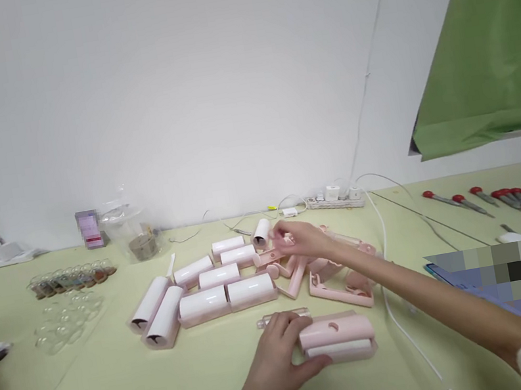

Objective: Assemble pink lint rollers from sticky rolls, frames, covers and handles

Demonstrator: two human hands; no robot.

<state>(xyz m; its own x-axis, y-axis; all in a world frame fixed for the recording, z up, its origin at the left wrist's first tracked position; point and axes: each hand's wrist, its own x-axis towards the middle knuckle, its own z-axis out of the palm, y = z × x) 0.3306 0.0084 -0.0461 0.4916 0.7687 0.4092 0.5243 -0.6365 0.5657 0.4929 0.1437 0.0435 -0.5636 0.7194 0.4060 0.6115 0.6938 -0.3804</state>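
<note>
My left hand (pixel 280 358) is closed around the left end of a pink lint roller (pixel 346 327), which lies on the table with its white roll showing along the front. A clear handle (pixel 296 313) rests just behind those fingers. Farther back, my right hand (pixel 300 239) reaches into a heap of loose pink plastic parts (pixel 297 277), fingertips bent together; what they pinch is hidden. To the left of the heap lie several white rolls in clear covers (pixel 219 275). One more white roll (pixel 261 232) tilts near my right fingertips.
Small glass jars (pixel 72 278) and a clear plastic bag (pixel 135 236) sit at the left. A power strip (pixel 336 201) lies by the wall, and a white cable (pixel 395 305) runs forward. Red-ended tools (pixel 510 196) are spread at the right.
</note>
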